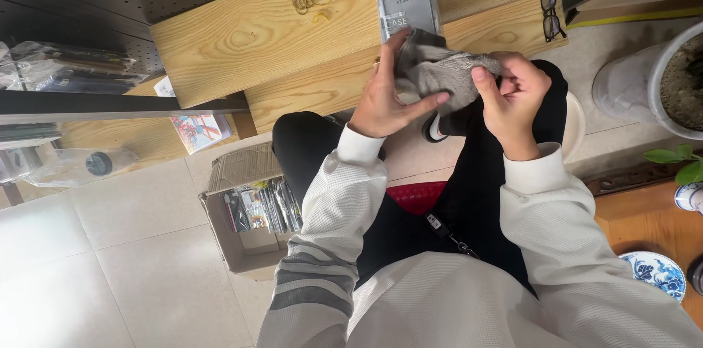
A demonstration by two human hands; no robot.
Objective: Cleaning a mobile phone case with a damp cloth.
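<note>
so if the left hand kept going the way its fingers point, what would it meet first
Likely the right hand: the left hand points across the grey cloth both hold, though depth is unclear.

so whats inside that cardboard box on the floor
The cardboard box holds a row of small flat packets standing on edge. Its flap and the person's sleeve cover the rest.
</note>
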